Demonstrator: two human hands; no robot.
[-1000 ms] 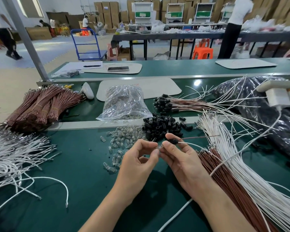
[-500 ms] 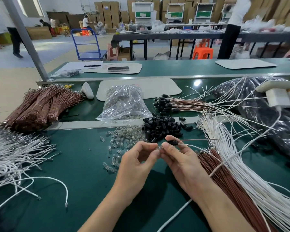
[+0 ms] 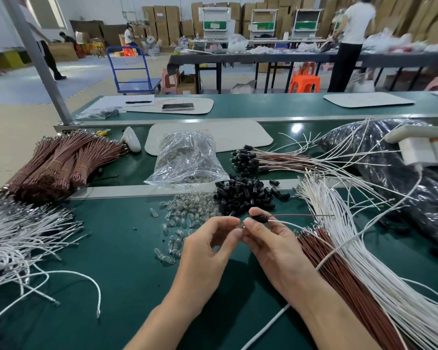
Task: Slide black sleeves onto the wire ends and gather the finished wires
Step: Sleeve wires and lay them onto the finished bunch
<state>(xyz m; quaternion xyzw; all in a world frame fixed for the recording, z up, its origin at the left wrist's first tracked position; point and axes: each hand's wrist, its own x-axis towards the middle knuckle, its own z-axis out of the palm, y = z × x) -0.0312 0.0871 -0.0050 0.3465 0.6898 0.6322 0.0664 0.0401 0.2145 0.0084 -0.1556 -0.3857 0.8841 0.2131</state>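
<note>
**Q:** Head view: what do your hands show?

**A:** My left hand [image 3: 208,251] has its fingers curled, with thumb and forefinger pinching a small clear piece [image 3: 242,225]. It is too small for me to tell what it is. My right hand [image 3: 271,246] meets the left fingertip to fingertip. Its thumb and forefinger pinch a black sleeve [image 3: 259,218]. A brown wire [image 3: 301,215] and a white wire [image 3: 288,224] run out of the sleeve to the right. Both hands are above the green table [image 3: 111,261].

**Q:** And the rest of the work?

**A:** The loose black sleeves [image 3: 245,195] are heaped just beyond my fingertips, touching a scatter of clear bulbs [image 3: 185,213] on their left. Behind those stands a clear plastic bag [image 3: 187,157]. The finished wires [image 3: 276,161] lie farther back, with their sleeved ends pointing left and their tails fanned to the right. Beside my right forearm, a sheaf of white wires [image 3: 339,223] lies against a sheaf of brown wires [image 3: 339,269]. At far left are tied brown bundles [image 3: 61,165], with loose white wires [image 3: 18,231] nearer to me. A dark bag [image 3: 415,178] lies at far right.
</note>
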